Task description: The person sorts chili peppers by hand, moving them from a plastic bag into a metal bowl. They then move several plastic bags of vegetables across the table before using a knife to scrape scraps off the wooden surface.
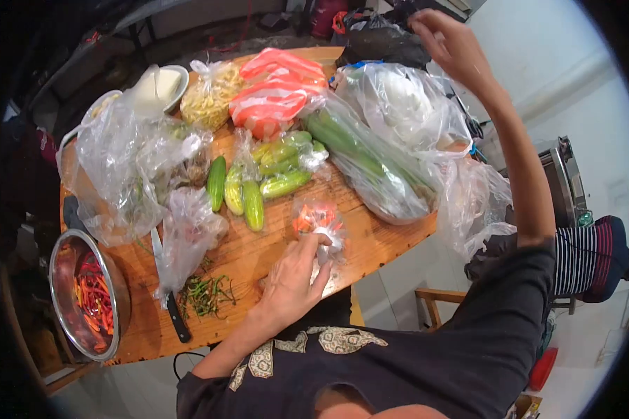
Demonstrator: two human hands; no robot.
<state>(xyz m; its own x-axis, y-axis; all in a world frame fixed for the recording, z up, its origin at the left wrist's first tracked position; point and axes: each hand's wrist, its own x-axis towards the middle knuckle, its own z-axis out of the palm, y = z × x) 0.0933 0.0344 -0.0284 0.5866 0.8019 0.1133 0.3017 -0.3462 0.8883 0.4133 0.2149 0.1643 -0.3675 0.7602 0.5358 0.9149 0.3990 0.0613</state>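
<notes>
My left hand (293, 283) is closed around the gathered neck of a small clear plastic bag (318, 220) with orange-red pieces inside, at the table's front edge. My right hand (451, 47) is raised at the far right, beyond the table, with fingers bent and apart and nothing visible in them. Below it is a black plastic bag (384, 45). Behind the small bag lie several cucumbers (253, 204), some in clear plastic. A long clear bag of green stalks (370, 157) lies to the right of them.
A steel bowl of red chillies (94, 293) stands at the left edge. A black-handled knife (177, 318) lies near green chilli stems (208, 293). Further back are a red-striped bag (276, 91), a bag of yellowish food (210, 98) and clear bags (405, 105).
</notes>
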